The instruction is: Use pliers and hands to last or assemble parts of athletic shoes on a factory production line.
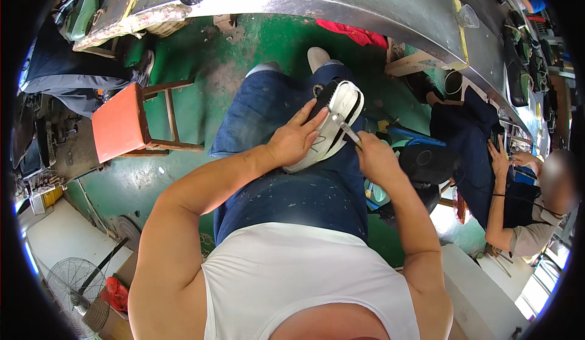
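A shoe in the making (pixel 323 145), its pale underside turned up and black material along one edge, rests across my lap. My left hand (pixel 294 140) steadies it, with fingers stretched over its left side and the thumb hidden or unclear. Wrapped in my right hand (pixel 377 159) is a metal hand tool with a hammer-like head (pixel 345 126). That head lies over the sole side of the shoe, close to my left fingertips. Whether it touches the surface I cannot tell.
A long metal-topped bench (pixel 365 17) curves across the front. To the left stands an orange-seated stool (pixel 120 123), with another person's leg behind it. A co-worker (pixel 515 212) sits at the right. A black round seat (pixel 428 162) is beside my right hand; a fan (pixel 76 285) stands lower left.
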A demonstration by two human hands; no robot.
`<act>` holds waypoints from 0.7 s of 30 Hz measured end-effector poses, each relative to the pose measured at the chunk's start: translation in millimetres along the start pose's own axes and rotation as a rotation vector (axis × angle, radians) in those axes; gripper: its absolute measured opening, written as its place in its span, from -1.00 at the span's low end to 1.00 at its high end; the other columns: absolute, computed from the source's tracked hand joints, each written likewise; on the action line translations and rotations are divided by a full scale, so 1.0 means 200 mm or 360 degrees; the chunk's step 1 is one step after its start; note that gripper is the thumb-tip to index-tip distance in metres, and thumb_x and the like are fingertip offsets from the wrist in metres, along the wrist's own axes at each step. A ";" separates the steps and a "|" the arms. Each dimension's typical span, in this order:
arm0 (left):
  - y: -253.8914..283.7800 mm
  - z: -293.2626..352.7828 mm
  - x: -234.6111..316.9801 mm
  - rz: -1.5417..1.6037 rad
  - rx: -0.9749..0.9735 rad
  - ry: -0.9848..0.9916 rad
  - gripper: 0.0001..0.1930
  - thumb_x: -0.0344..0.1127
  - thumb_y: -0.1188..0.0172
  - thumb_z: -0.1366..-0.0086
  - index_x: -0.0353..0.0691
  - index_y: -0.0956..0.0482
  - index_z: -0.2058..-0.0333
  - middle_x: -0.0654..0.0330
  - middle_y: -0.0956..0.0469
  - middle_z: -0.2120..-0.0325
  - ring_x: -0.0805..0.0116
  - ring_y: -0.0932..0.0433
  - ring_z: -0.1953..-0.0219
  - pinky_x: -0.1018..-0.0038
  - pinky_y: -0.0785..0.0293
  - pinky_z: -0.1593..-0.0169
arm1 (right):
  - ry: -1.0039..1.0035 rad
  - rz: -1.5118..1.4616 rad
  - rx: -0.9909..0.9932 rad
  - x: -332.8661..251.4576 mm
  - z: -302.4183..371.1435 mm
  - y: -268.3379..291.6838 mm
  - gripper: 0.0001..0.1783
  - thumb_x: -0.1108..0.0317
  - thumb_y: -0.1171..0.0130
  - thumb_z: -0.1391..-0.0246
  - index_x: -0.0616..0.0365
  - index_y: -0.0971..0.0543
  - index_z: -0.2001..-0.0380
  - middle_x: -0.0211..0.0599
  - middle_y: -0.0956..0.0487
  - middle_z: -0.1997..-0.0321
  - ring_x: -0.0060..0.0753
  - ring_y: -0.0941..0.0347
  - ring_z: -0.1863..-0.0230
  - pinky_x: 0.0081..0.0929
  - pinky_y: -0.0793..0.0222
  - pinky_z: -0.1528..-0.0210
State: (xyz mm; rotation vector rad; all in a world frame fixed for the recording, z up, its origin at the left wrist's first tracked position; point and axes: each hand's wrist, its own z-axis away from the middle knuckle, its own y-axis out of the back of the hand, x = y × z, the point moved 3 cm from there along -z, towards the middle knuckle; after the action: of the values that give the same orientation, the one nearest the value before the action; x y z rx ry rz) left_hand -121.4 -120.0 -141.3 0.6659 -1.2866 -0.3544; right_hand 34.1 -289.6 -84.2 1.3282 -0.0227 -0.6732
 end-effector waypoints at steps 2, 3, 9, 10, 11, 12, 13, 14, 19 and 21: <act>0.03 -0.02 0.02 -0.0014 -0.0106 0.0060 -0.42 -0.21 0.06 -0.46 0.08 -0.10 -0.42 -0.12 0.08 -0.44 -0.17 -0.31 -0.28 0.22 -0.37 -0.28 | -0.0215 -0.0618 -0.0698 0.09 -0.03 0.07 -0.72 0.29 -0.17 -0.15 0.27 -0.45 0.19 0.06 -0.57 0.31 0.10 -0.56 0.25 -0.08 -0.42 0.21; 0.05 -0.04 0.03 -0.0034 -0.0201 0.0115 -0.40 -0.23 0.04 -0.44 0.08 -0.09 -0.42 -0.16 0.12 -0.44 -0.24 -0.37 -0.23 0.19 -0.40 -0.26 | -0.0259 -0.0723 -0.0844 0.09 -0.04 0.13 -0.71 0.26 -0.13 -0.20 0.28 -0.47 0.15 0.14 -0.59 0.31 0.18 -0.54 0.23 -0.03 -0.39 0.18; 0.07 -0.09 0.11 -0.0437 -0.0330 -0.0021 -0.37 -0.06 -0.03 -0.41 0.29 -0.10 -0.41 -0.30 0.13 -0.41 -0.33 -0.47 -0.11 0.12 -0.52 -0.12 | -0.0220 -0.0450 -0.0117 0.02 -0.14 -0.01 -0.63 0.13 -0.05 -0.31 0.30 -0.46 0.19 0.26 -0.57 0.28 0.38 -0.48 0.14 0.06 -0.37 0.10; 0.07 -0.08 0.11 -0.0444 -0.0328 -0.0040 -0.37 -0.06 -0.03 -0.41 0.29 -0.10 -0.41 -0.30 0.13 -0.41 -0.33 -0.47 -0.11 0.12 -0.52 -0.12 | -0.0246 -0.0550 -0.0210 0.05 -0.14 -0.01 -0.63 0.12 -0.02 -0.32 0.30 -0.46 0.21 0.22 -0.58 0.30 0.33 -0.51 0.18 0.02 -0.39 0.13; 0.08 -0.06 0.11 -0.0422 -0.0363 0.0016 -0.37 -0.03 -0.03 -0.40 0.29 -0.11 -0.41 -0.33 0.14 -0.40 -0.35 -0.50 -0.07 0.12 -0.53 -0.11 | -0.0265 -0.0650 -0.0298 0.06 -0.15 0.00 -0.62 0.11 0.01 -0.34 0.29 -0.47 0.24 0.17 -0.60 0.33 0.27 -0.54 0.22 -0.01 -0.42 0.16; 0.08 -0.05 0.10 -0.0400 -0.0399 0.0072 -0.37 -0.01 -0.03 -0.40 0.29 -0.11 -0.41 -0.36 0.14 -0.40 -0.36 -0.53 -0.03 0.11 -0.54 -0.10 | -0.0267 -0.0647 -0.0273 0.07 -0.16 0.02 -0.62 0.11 0.01 -0.34 0.29 -0.47 0.24 0.17 -0.60 0.33 0.27 -0.54 0.22 -0.01 -0.42 0.16; 0.09 -0.07 0.09 -0.0414 -0.0392 0.0052 -0.37 -0.01 -0.03 -0.40 0.29 -0.11 -0.41 -0.36 0.14 -0.40 -0.36 -0.53 -0.03 0.11 -0.54 -0.10 | -0.0327 -0.0946 0.0034 0.09 -0.16 0.06 -0.62 0.11 0.03 -0.35 0.28 -0.47 0.25 0.10 -0.61 0.36 0.17 -0.57 0.28 -0.07 -0.44 0.21; 0.09 -0.06 0.10 -0.0389 -0.0393 0.0059 -0.37 0.00 -0.03 -0.40 0.29 -0.12 -0.41 -0.36 0.16 -0.40 -0.36 -0.53 -0.03 0.11 -0.54 -0.09 | -0.0391 -0.1243 0.0335 0.11 -0.14 0.09 -0.62 0.10 0.05 -0.36 0.27 -0.48 0.26 0.04 -0.62 0.39 0.07 -0.60 0.33 -0.12 -0.46 0.25; 0.11 -0.03 0.14 -0.0479 -0.0418 0.0020 -0.37 0.02 -0.03 -0.39 0.26 -0.13 -0.41 -0.38 0.21 -0.41 -0.35 -0.54 -0.03 0.11 -0.52 -0.10 | -0.0502 -0.0944 -0.0072 0.09 -0.15 -0.17 -0.52 0.04 0.06 -0.36 0.33 -0.47 0.35 -0.03 -0.61 0.51 -0.04 -0.60 0.41 -0.18 -0.46 0.26; 0.11 0.00 0.12 -0.0327 -0.0452 0.0001 -0.36 0.03 -0.03 -0.39 0.23 -0.14 -0.41 -0.38 0.28 -0.41 -0.38 -0.47 -0.09 0.12 -0.47 -0.17 | -0.0542 -0.1188 -0.0247 0.09 -0.09 -0.11 -0.53 0.03 0.03 -0.35 0.32 -0.47 0.34 -0.09 -0.61 0.51 -0.07 -0.60 0.40 -0.21 -0.45 0.25</act>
State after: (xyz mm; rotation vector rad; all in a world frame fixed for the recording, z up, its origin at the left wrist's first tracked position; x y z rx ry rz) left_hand -118.1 -117.4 -109.5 0.5561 -1.1415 -0.6915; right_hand 45.3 -283.3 -115.8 1.0414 0.2569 -1.4973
